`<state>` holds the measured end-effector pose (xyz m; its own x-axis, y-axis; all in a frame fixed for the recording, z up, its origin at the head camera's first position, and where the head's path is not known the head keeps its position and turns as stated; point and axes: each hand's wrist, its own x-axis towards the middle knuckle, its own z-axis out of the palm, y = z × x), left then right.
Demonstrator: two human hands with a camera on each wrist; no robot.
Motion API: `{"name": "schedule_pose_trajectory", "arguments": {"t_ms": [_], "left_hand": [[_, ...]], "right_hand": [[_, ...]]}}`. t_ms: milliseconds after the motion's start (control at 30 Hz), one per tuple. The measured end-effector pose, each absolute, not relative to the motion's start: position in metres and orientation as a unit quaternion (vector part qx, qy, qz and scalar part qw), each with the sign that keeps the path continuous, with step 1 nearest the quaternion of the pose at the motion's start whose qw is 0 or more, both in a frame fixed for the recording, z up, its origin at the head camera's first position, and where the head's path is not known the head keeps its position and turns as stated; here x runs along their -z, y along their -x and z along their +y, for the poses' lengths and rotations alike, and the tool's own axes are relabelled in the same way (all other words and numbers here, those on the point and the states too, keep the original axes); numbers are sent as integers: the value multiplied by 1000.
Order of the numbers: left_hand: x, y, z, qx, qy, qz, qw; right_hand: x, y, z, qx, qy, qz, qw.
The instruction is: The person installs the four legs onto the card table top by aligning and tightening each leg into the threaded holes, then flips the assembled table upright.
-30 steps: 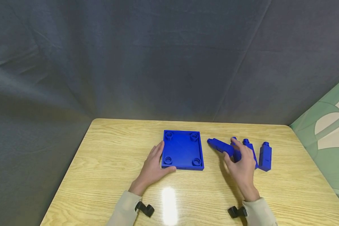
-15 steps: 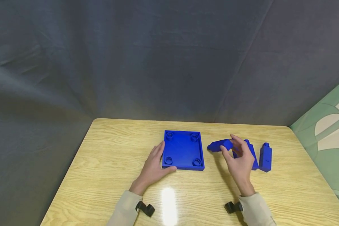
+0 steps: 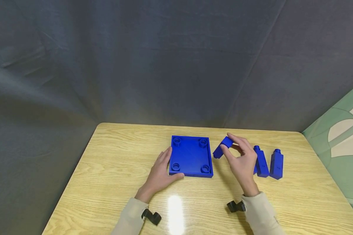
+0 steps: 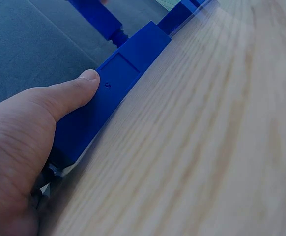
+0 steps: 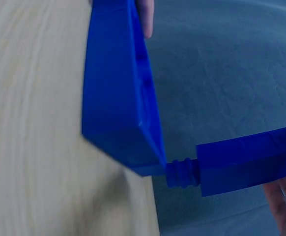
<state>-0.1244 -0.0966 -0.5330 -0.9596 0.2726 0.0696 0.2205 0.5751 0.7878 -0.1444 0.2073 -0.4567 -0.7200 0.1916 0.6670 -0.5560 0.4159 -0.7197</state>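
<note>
A square blue toy tabletop [image 3: 189, 155] with a raised rim lies flat on the wooden table, a round socket at each corner. My left hand [image 3: 160, 173] grips its near left corner, fingers along the left side and thumb against the front edge. In the left wrist view the thumb presses the tabletop's side wall [image 4: 118, 71]. My right hand [image 3: 242, 161] pinches a blue table leg [image 3: 222, 148], tilted, its threaded end pointing down and left beside the tabletop's right edge. The right wrist view shows that threaded end [image 5: 182, 173] overlapping the tabletop's corner.
To the right lie more blue legs: one [image 3: 261, 162] slanted, one [image 3: 277, 164] at the far right, and another [image 3: 255, 170] mostly hidden behind my right hand. Dark cloth [image 3: 164, 65] hangs behind the wooden table [image 3: 111, 163].
My right hand has lifted the leg and moved it left towards the tabletop, turning its threaded end downward. The left hand and tabletop have stayed in place.
</note>
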Motion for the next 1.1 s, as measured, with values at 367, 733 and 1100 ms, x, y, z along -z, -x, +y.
{"name": "schedule_pose_trajectory", "arguments": {"t_ms": [367, 733, 1100], "left_hand": [[535, 125, -97, -440, -138, 887, 29], [535, 127, -97, -434, -140, 890, 24], [535, 128, -97, -432, -146, 890, 21]], "right_hand": [[439, 154, 182, -527, -148, -765, 338], [419, 168, 152, -505, -214, -776, 313], [409, 188, 124, -523, -229, -783, 247]]}}
